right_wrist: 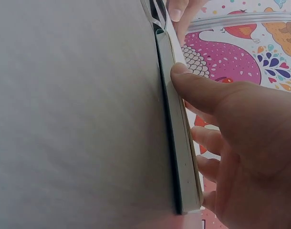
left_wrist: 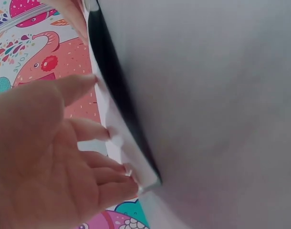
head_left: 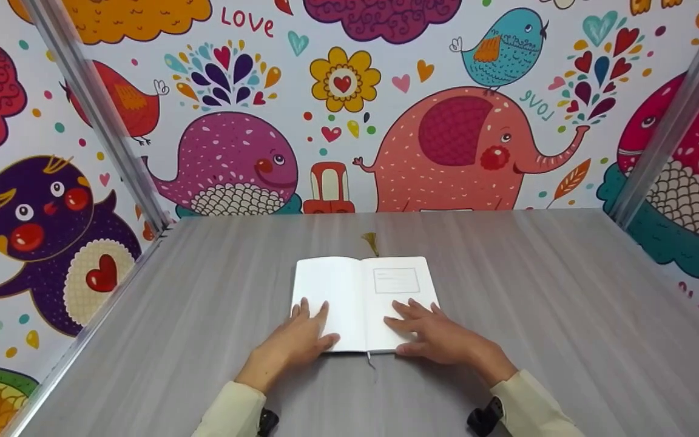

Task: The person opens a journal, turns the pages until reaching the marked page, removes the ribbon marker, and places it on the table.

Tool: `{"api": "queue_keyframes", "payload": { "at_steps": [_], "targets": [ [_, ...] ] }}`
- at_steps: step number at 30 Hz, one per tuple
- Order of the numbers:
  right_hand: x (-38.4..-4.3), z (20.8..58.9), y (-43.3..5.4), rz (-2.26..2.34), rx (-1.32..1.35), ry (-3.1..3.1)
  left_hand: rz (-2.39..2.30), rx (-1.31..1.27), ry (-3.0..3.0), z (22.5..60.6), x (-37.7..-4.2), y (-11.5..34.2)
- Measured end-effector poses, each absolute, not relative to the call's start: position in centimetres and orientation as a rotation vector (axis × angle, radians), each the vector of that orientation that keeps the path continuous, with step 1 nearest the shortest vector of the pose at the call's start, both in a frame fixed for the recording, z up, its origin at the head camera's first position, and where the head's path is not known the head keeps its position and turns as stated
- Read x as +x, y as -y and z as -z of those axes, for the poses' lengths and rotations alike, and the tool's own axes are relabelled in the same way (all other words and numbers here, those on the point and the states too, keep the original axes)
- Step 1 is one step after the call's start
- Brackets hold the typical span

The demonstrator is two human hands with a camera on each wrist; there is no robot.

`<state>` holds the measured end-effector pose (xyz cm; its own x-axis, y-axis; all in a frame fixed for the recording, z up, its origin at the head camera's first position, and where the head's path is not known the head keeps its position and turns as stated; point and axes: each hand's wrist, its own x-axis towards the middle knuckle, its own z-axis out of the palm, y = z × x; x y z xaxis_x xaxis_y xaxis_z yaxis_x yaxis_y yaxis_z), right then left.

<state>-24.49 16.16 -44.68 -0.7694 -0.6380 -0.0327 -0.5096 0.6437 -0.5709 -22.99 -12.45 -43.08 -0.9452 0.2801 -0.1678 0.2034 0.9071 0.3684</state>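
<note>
An open notebook (head_left: 337,285) lies flat, its left page blank and its right page printed with a small lined box. My left hand (head_left: 304,331) rests on the lower part of the left page, fingers spread. On the lower right page lies my right hand (head_left: 431,332), also with fingers spread. Seen from the right wrist, the notebook (right_wrist: 176,143) shows a thick stack of pages over a dark cover, with the thumb at its near edge. In the left wrist view, the left hand's fingertips (left_wrist: 90,78) touch the thinner page side.
The notebook sits on a grey wood-grain table (head_left: 216,273). A gold tassel (head_left: 371,243) sticks out past its top edge, and a thin ribbon (head_left: 371,360) hangs from the bottom of the spine. Cartoon-printed panels (head_left: 337,139) with metal posts stand around the table.
</note>
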Motion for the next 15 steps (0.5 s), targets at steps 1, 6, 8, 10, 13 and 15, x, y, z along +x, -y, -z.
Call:
{"api": "queue_keyframes", "payload": {
  "at_steps": [1,6,8,10,13,15],
  "targets": [
    [-24.5,44.7,-16.2,0.810,-0.928,-2.631,-0.521,0.356,-2.843,43.1,-23.0,12.2],
    [-24.5,44.7,-16.1,0.804,-0.911,-2.632,-0.497,0.298,-2.807,43.2,-23.1,10.9],
    [-24.5,44.8,-16.1,0.804,-0.911,-2.633,-0.466,0.281,-2.800,43.2,-23.2,10.5],
    [-24.5,44.8,-16.0,0.805,-0.913,-2.633,-0.435,0.262,-2.794,43.0,-23.4,10.1],
    [-24.5,44.9,-16.0,0.805,-0.915,-2.635,-0.406,0.245,-2.788,42.9,-23.6,9.6],
    [-24.5,44.9,-16.0,0.799,-0.918,-2.635,-0.407,0.257,-2.785,42.8,-23.8,9.4]
  ]
}}
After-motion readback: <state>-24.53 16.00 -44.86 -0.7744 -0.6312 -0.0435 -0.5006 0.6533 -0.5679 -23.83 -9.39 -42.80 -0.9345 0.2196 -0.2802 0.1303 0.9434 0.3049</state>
